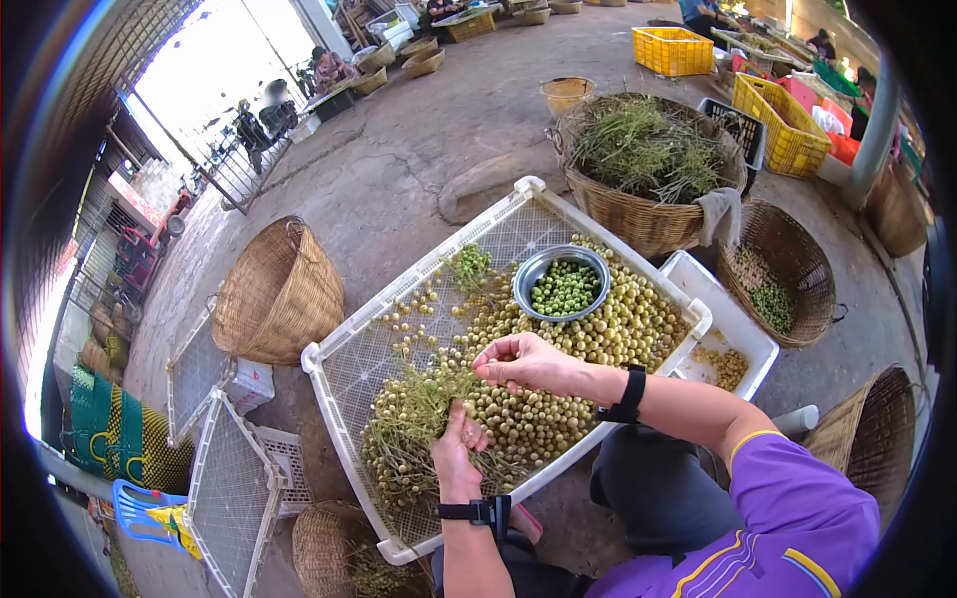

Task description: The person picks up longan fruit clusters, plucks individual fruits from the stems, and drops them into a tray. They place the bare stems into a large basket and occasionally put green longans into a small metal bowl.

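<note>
Fruit cluster (417, 424) lies at the near end of the white tray (364, 374); your left hand (454, 450) has its fingers closed on the stems. Right hand (523, 361), just above, has its fingers pinched shut. Looks mid-pluck. Next pull needs a steady stem hold. Steel bowl (522, 287) sits beyond.

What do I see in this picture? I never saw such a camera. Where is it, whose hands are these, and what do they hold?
No machine here: one picture, from a camera worn on a person's head, looking down at their own bare hands. The wide lens bends the view. A white tray holds small round fruits, stems and a bowl of green ones. The left hand grips the stems. The right hand, above it, has pinched fingertips; what they pinch is too small to tell. Baskets stand around.
</note>
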Demonstrator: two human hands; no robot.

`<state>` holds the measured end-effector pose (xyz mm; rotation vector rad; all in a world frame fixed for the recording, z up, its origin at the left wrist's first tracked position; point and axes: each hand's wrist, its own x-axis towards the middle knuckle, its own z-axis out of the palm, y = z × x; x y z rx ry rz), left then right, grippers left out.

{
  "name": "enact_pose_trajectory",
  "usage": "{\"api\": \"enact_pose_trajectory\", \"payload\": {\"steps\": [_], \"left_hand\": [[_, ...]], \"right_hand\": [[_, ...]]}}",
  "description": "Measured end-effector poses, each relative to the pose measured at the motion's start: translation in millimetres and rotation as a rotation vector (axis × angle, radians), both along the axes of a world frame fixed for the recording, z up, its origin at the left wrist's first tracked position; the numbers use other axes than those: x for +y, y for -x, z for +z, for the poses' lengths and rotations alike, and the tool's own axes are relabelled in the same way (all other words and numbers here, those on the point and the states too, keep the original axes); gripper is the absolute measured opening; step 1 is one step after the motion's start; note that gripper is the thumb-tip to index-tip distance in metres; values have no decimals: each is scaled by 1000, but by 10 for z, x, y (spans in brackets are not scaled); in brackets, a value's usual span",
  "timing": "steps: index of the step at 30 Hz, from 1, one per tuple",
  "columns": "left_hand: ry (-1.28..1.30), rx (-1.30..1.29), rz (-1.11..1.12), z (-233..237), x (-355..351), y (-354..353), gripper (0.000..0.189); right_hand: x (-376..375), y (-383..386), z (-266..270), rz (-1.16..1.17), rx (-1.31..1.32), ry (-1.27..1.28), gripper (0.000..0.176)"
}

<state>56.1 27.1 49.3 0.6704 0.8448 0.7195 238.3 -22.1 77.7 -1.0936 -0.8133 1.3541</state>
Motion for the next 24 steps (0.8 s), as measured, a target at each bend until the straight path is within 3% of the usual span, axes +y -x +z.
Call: {"api": "enact_pose_trajectory", "payload": {"steps": [1,4,5,8,13,19,21,24], "left_hand": [[0,0,1,10,-14,-10,16],[-28,54,21,95,-54,-48,17],[-36,57,21,126,-64,-56,16],[-58,53,3,73,-42,-34,16],[-121,120,-11,176,-74,-59,13],[-110,120,10,153,-52,-31,15],[-74,113,62,103,-28,-24,18],[-70,135,120,86,-17,-29,20]], "right_hand": [[27,20,-41,1,0,0,30],[102,69,-122,-69,-397,-186,26],[98,63,-128,-68,-397,-187,26],[92,55,-123,-16,-438,0,23],[94,31,-195,41,-107,-58,18],[45,-37,-121,55,-136,-58,19],[-28,-84,6,14,47,128,21],[-108,-89,76,79,96,140,22]]}}
